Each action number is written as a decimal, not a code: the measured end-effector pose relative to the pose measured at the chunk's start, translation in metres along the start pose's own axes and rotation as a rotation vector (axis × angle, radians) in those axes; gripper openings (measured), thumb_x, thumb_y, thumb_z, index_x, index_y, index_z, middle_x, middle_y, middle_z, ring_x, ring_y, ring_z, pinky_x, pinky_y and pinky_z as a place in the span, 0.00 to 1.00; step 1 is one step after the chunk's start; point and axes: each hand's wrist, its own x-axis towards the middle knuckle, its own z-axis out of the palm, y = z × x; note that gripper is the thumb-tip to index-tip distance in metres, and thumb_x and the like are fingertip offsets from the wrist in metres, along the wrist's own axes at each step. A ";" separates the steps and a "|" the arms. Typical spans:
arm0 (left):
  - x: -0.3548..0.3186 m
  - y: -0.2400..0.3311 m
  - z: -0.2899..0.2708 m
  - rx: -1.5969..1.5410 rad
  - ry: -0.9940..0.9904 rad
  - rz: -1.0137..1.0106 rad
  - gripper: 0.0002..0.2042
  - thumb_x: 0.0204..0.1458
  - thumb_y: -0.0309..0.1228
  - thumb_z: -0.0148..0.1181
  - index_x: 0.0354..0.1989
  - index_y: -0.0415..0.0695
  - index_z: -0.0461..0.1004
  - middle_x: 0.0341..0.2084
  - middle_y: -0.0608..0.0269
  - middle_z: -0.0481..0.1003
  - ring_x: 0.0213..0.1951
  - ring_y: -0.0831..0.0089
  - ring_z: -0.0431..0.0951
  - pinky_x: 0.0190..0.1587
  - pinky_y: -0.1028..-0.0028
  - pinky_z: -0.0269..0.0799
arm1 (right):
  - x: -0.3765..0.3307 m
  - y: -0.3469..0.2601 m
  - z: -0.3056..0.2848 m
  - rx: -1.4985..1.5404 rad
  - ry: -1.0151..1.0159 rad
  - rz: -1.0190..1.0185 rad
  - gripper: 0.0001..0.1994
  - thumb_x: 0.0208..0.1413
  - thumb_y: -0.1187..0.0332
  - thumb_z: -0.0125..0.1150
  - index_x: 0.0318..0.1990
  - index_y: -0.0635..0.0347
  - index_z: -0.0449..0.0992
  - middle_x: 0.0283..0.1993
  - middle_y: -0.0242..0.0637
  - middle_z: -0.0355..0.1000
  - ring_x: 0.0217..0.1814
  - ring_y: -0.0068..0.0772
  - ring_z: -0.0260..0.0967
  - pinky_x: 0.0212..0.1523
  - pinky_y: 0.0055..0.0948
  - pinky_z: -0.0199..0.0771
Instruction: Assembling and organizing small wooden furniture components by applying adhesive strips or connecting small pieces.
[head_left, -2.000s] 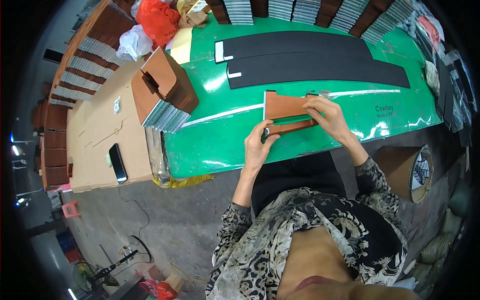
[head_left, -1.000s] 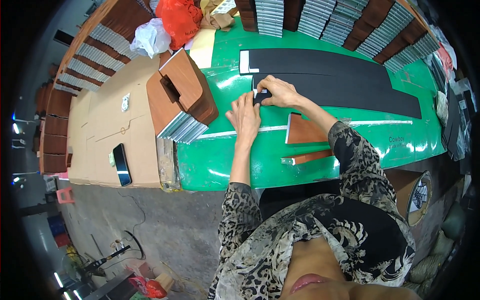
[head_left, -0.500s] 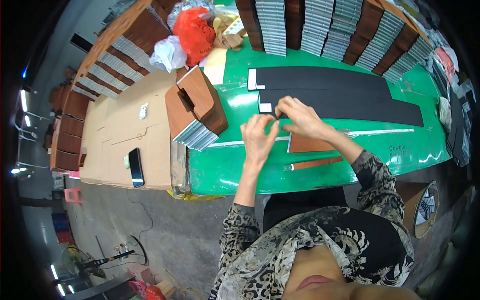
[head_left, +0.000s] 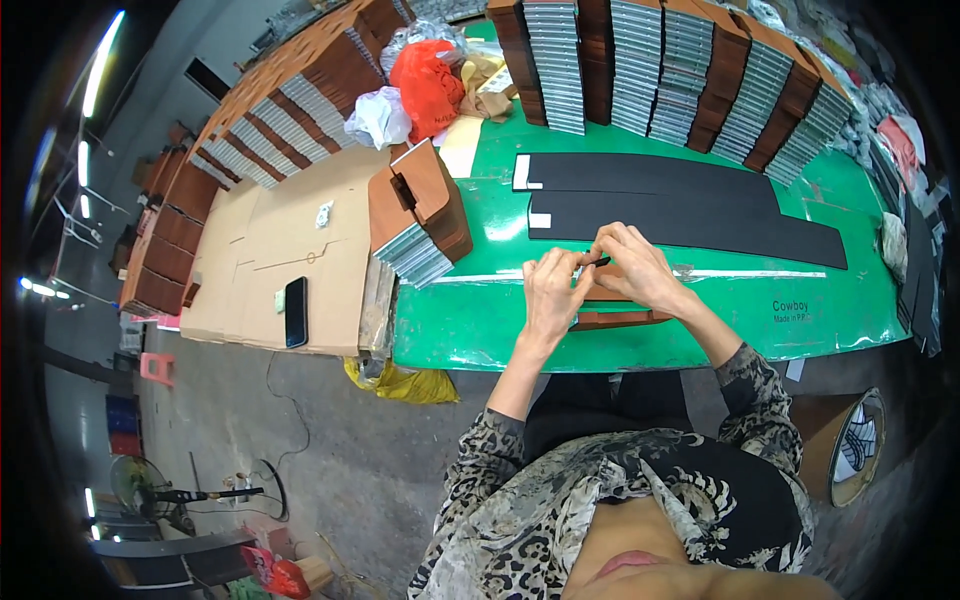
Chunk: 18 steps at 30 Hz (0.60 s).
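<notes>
My left hand [head_left: 553, 297] and my right hand [head_left: 636, 270] meet above the near part of the green table [head_left: 480, 335]. Between their pinched fingertips sits a small black strip [head_left: 600, 262], mostly covered by the fingers. Just below the hands lie a flat brown piece [head_left: 610, 293] and a narrow brown strip [head_left: 622, 320], partly hidden by the hands. Beyond them, two long black panels [head_left: 690, 215] rest side by side, each with a white patch at its left end. To the left stands a stack of brown pieces with silvery edges [head_left: 415, 205].
Tall rows of brown, silver-edged pieces [head_left: 635, 80] line the table's back. Red [head_left: 427, 88] and white [head_left: 379, 118] plastic bags lie at the back left. A phone [head_left: 296, 312] rests on the cardboard [head_left: 260, 235]. A round bin [head_left: 850, 450] stands at the right.
The view has shifted. Both hands have come nearer the table's front edge, over the brown pieces, and a small black strip now shows between their fingers.
</notes>
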 end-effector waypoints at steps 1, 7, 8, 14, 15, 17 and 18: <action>-0.002 0.003 0.000 -0.008 -0.003 -0.004 0.05 0.41 0.27 0.64 0.26 0.44 0.73 0.23 0.68 0.72 0.26 0.73 0.72 0.35 0.70 0.58 | -0.003 -0.001 -0.001 0.006 0.006 0.014 0.13 0.42 0.68 0.64 0.36 0.55 0.68 0.41 0.32 0.62 0.42 0.37 0.62 0.39 0.36 0.68; -0.009 0.012 -0.006 -0.344 -0.075 -0.311 0.04 0.44 0.24 0.60 0.28 0.39 0.73 0.23 0.60 0.72 0.27 0.71 0.73 0.33 0.73 0.66 | -0.022 0.002 -0.004 0.216 -0.058 0.066 0.20 0.42 0.68 0.65 0.46 0.55 0.71 0.46 0.32 0.64 0.50 0.35 0.62 0.48 0.33 0.66; -0.009 0.010 -0.007 -0.344 -0.070 -0.308 0.04 0.47 0.24 0.59 0.29 0.36 0.72 0.22 0.61 0.72 0.27 0.77 0.72 0.31 0.78 0.67 | -0.026 0.005 -0.003 0.363 -0.071 0.061 0.24 0.42 0.69 0.65 0.50 0.56 0.70 0.48 0.32 0.65 0.52 0.35 0.61 0.50 0.32 0.65; -0.023 0.005 -0.008 -0.742 -0.188 -0.657 0.05 0.50 0.25 0.57 0.30 0.36 0.73 0.20 0.72 0.70 0.25 0.86 0.65 0.27 0.82 0.63 | -0.036 -0.014 -0.011 0.031 0.262 -0.043 0.20 0.38 0.70 0.66 0.45 0.53 0.75 0.42 0.32 0.71 0.45 0.37 0.65 0.52 0.37 0.62; -0.027 0.013 -0.016 -0.810 -0.207 -0.699 0.05 0.51 0.25 0.57 0.29 0.36 0.73 0.20 0.73 0.69 0.24 0.87 0.64 0.25 0.82 0.61 | -0.041 -0.022 -0.011 -0.125 0.241 -0.164 0.17 0.37 0.69 0.67 0.40 0.52 0.77 0.40 0.29 0.71 0.44 0.36 0.65 0.51 0.37 0.63; -0.041 0.028 -0.025 -0.851 -0.279 -0.801 0.05 0.52 0.25 0.56 0.27 0.36 0.72 0.19 0.75 0.67 0.24 0.89 0.61 0.24 0.84 0.57 | -0.060 -0.034 -0.002 -0.255 0.279 -0.224 0.12 0.35 0.68 0.67 0.32 0.52 0.76 0.33 0.26 0.70 0.40 0.33 0.66 0.48 0.41 0.65; -0.054 0.028 -0.023 -0.892 -0.305 -0.809 0.05 0.51 0.25 0.57 0.26 0.37 0.72 0.20 0.74 0.67 0.24 0.88 0.62 0.26 0.84 0.58 | -0.070 -0.039 0.002 -0.256 0.277 -0.212 0.11 0.35 0.68 0.67 0.31 0.52 0.76 0.32 0.26 0.70 0.39 0.32 0.66 0.47 0.42 0.65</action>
